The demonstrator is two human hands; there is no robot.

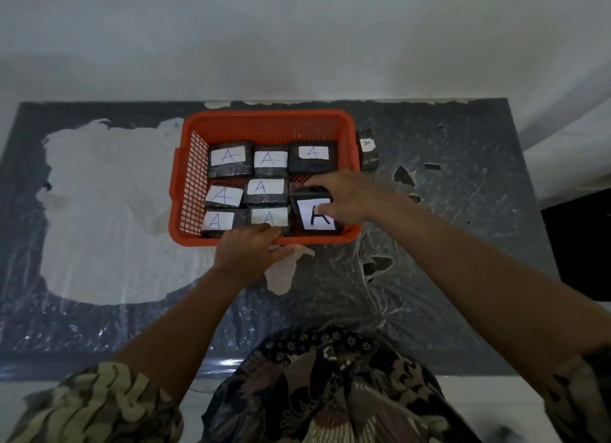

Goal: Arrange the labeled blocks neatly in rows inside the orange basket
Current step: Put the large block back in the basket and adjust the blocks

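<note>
An orange mesh basket (pixel 264 122) stands at the table's far middle. Inside lie several black blocks with white labels marked A, in rows: three along the back (pixel 267 160), two in the middle row (pixel 264 189), two in the front row (pixel 216 221). My right hand (pixel 344 194) grips another labeled block (pixel 314 216) at the basket's front right corner, tilted up, fingers over its right edge. My left hand (pixel 248 247) holds the basket's front rim, fingertips touching the front middle block (pixel 269 216).
One more labeled block (pixel 367 148) lies on the table just outside the basket's right wall. The dark table top has a torn plastic cover with pale peeled patches on the left. A white wall is behind; a black object (pixel 582 241) stands at the right edge.
</note>
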